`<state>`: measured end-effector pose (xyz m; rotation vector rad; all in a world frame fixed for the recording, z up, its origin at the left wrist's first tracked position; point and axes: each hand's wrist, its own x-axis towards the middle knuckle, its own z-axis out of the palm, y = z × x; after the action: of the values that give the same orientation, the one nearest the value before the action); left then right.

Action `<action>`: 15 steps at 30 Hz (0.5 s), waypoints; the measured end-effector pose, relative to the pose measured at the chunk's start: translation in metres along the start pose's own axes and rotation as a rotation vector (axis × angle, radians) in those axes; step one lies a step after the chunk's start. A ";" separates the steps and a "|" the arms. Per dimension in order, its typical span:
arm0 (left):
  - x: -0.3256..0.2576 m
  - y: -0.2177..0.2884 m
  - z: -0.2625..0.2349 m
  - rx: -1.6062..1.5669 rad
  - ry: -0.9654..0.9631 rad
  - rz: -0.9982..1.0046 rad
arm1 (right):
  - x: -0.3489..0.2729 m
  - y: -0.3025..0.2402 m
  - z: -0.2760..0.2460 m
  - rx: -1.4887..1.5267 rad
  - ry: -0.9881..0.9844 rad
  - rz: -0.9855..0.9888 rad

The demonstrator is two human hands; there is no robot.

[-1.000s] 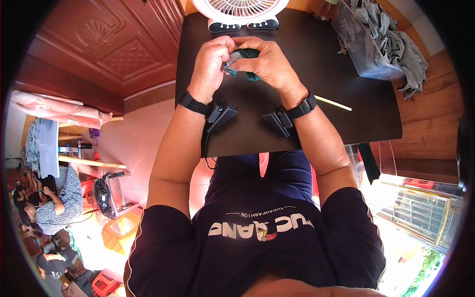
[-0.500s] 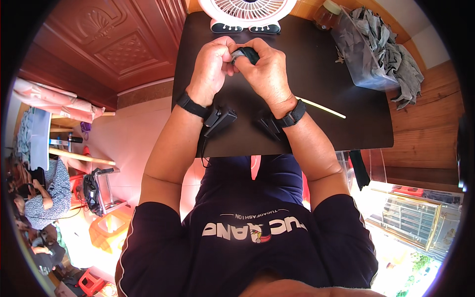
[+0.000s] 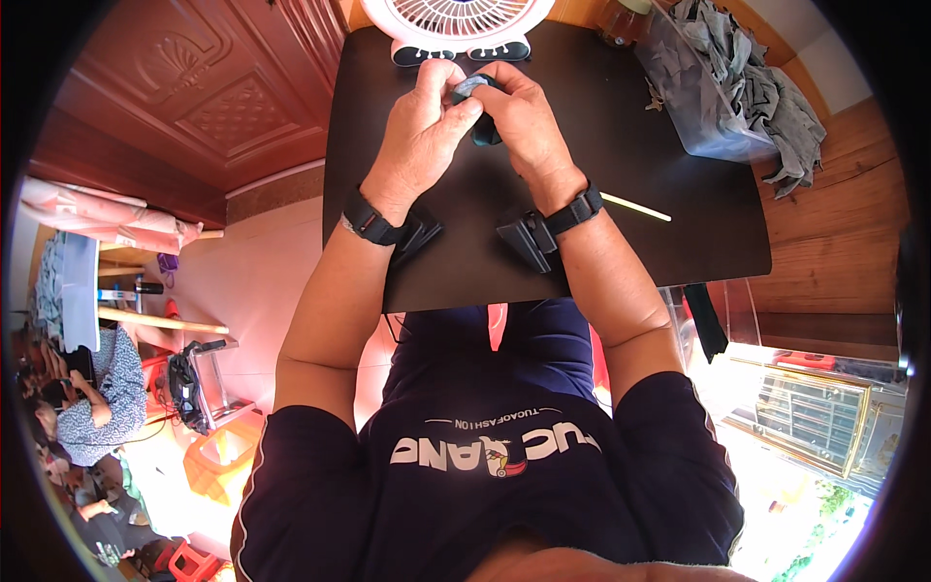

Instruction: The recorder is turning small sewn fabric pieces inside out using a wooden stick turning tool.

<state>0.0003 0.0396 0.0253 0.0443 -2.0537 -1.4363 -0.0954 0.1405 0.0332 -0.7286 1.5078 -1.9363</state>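
Both your hands meet over the far part of a dark tabletop (image 3: 465, 281), working a small dark cloth piece (image 3: 486, 133) with a pale blue-grey part showing between your thumbs. Your right hand (image 3: 529, 121) grips it between thumb and bent forefinger. Your left hand (image 3: 422, 131) has its fingers curled in and its thumb pressed to the cloth's near side; the fingertips behind are hidden.

At the far right of the table stands a clear plastic bin (image 3: 713, 141), heaped past its rim with crumpled grey cloth strips (image 3: 718, 63); some spill over its right wall and hang down. Just left of it, by the back edge, is an amber jar (image 3: 619, 23) with a pale lid; its contents are too unclear to tell. On your far left, off the table, a pale tub (image 3: 82, 291) holds bluish-grey cloth.

The table's front edge runs just above your lap, its left edge passes near your left wrist, and its front right corner is rounded. A white fan (image 3: 461, 19) stands just beyond your hands at the back. Open tabletop lies between your forearms and on the right, between your right wrist and the bin, where a thin pale yellow stick (image 3: 635, 207) lies.
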 end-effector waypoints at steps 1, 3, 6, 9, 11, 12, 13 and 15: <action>0.001 0.001 -0.003 0.059 -0.033 0.010 | 0.001 0.001 -0.003 0.046 -0.059 0.019; 0.004 0.004 -0.009 -0.025 -0.099 -0.080 | 0.001 0.003 -0.006 0.074 -0.088 0.064; 0.006 0.008 -0.019 -0.120 -0.169 -0.188 | 0.000 0.001 -0.005 0.092 -0.155 0.131; 0.008 0.008 -0.023 -0.169 -0.167 -0.214 | -0.002 -0.002 -0.005 0.082 -0.217 0.159; 0.007 0.004 -0.026 -0.174 -0.150 -0.240 | -0.002 -0.006 -0.003 0.082 -0.256 0.170; 0.008 0.002 -0.027 -0.179 -0.136 -0.266 | -0.002 -0.007 -0.003 0.074 -0.300 0.172; 0.008 0.000 -0.028 -0.180 -0.134 -0.266 | -0.003 -0.008 -0.005 0.066 -0.342 0.174; 0.008 -0.003 -0.029 -0.182 -0.099 -0.293 | -0.004 -0.008 -0.008 0.051 -0.363 0.140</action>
<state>0.0077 0.0111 0.0327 0.2108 -2.0493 -1.8321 -0.0997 0.1501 0.0392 -0.8728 1.2473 -1.6288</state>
